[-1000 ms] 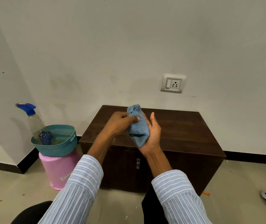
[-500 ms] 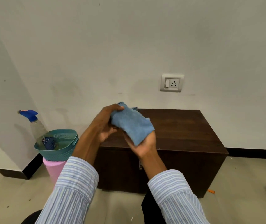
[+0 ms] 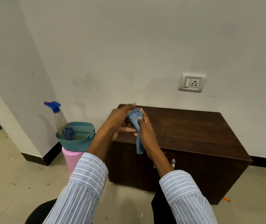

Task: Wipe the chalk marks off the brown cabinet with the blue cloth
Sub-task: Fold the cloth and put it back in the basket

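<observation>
Blue cloth now bunched, hanging.

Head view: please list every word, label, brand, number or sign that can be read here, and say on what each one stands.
No text can be read in this view.
Spray bottle: its dark blue label has pale marks, too blurred to read.
Spray bottle trigger: a small red patch on top, too small to read.
Wall socket: a switch and three holes, no lettering visible.
</observation>
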